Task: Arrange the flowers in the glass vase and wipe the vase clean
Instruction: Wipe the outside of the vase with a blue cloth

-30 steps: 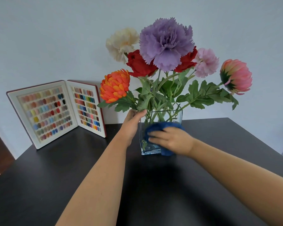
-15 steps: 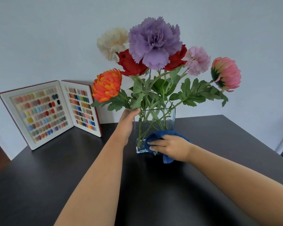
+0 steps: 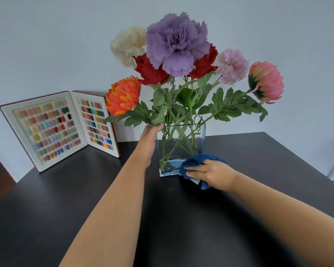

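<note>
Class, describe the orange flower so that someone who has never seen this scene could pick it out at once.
Start at the glass vase on the dark table, in front of the pale wall. Follow the stems up and left: the orange flower is the lowest bloom, leaning out toward the open colour sample book. It alone is orange, with tight pointed petals.

Flowers (image 3: 176, 45) in vase (image 3: 198, 135) on table (image 3: 258, 151)

An open sample book (image 3: 62, 128) stands upright on the dark tabletop (image 3: 66, 199), well to the left of the left hand (image 3: 149, 139) and leaning back against the pale wall (image 3: 46, 45). Its 2 white-framed pages carry rows of small coloured nail swatches; its cover edge is dark red.
</note>
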